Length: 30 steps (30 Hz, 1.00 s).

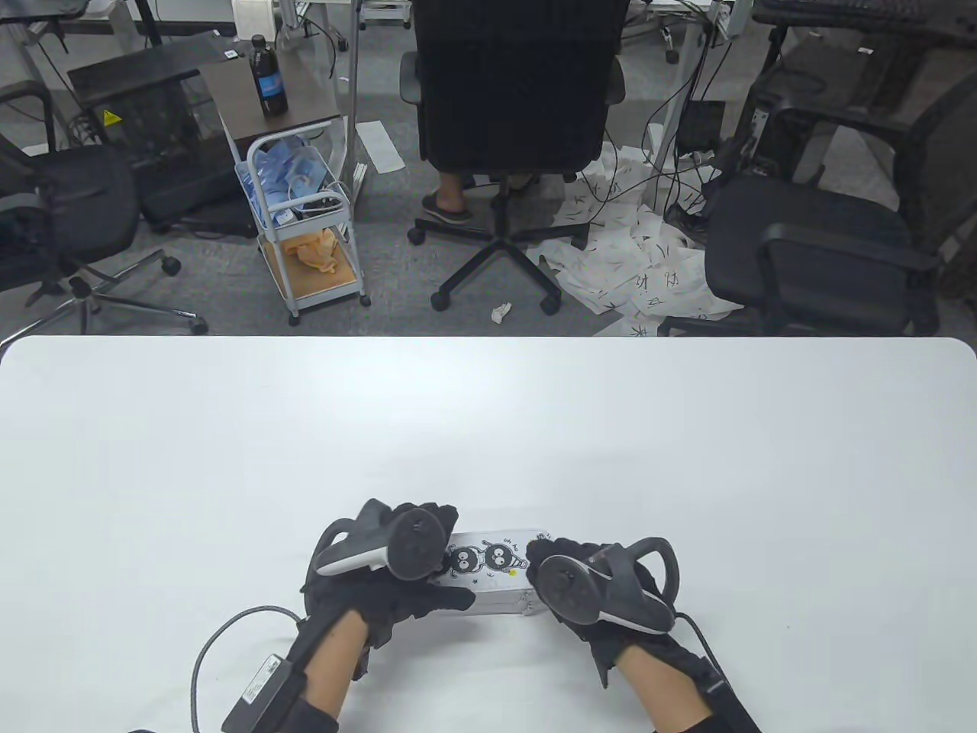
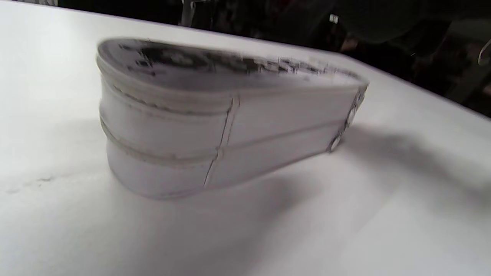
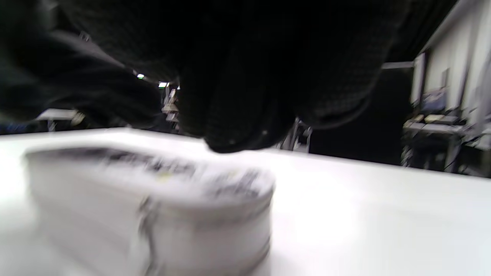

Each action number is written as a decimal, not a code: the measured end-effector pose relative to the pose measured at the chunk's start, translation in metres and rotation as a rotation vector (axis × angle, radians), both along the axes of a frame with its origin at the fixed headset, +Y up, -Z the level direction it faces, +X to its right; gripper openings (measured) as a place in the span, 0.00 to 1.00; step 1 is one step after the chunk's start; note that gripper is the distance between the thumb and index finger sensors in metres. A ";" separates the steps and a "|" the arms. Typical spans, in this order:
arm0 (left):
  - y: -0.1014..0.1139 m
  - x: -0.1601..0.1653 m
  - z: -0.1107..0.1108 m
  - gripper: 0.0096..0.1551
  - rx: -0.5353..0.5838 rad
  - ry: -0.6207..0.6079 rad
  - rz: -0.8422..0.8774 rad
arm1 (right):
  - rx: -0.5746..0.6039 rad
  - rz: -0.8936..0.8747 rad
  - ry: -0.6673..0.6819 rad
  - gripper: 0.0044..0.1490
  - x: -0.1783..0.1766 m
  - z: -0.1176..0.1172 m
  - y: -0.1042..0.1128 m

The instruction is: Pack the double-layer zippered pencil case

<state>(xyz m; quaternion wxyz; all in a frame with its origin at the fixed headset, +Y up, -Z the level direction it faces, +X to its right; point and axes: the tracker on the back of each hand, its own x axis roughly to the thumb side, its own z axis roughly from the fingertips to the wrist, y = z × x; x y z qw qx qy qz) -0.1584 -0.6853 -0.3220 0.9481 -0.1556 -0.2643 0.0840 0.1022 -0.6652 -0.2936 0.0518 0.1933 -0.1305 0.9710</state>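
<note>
While both hands sit at the near edge of the bench (image 1: 229, 427), the pencil case (image 1: 488, 569) lies flat between them, long axis running left-right across the person's front. Left end goes under the left hand (image 1: 385, 569), right end is at the right hand (image 1: 591, 584). Neither hand is clearly nearer; the case spans the gap, so whatever comes next is a two-hand job along that axis.

Left hand: fingers curve over the far left end and the thumb comes along the near side wall, so it looks to be gripping the case (the tracker hides most of the contact, so that's a judgement). Right hand: fingertips are at or over the right end; the right wrist view shows a gloved fingertip (image 3: 238, 138) just above the top face, too blurred to say if it's touching or pinching anything. Can't tell its state.

Left wrist view shows two zipper lines stacked around the side wall, with what look like the pulls (image 2: 343, 128) at the far end. Both layers look shut. No pens or other contents visible on the bench.

Markings: the top face has two black fuzzy cartoon figures with round eyes plus small scribbled lettering, not legible. No brand readable. Bottle (image 1: 267, 76) on the cabinet behind has a blue label, also unreadable.
</note>
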 end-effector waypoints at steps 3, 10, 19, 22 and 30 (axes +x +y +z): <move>0.013 -0.027 0.013 0.59 0.212 0.084 -0.008 | 0.140 -0.053 -0.068 0.27 0.017 0.005 0.009; -0.001 -0.063 0.023 0.56 0.357 0.304 -0.051 | 0.258 -0.012 -0.172 0.35 0.033 0.009 -0.002; -0.025 -0.086 0.018 0.55 0.413 0.413 -0.165 | 0.176 0.028 -0.282 0.41 0.052 -0.011 -0.042; -0.029 -0.092 0.015 0.54 0.407 0.442 -0.157 | 0.138 0.046 -0.302 0.43 0.056 -0.016 -0.049; -0.042 -0.091 0.010 0.57 0.313 0.440 -0.193 | -0.009 0.085 -0.324 0.47 0.059 -0.023 -0.065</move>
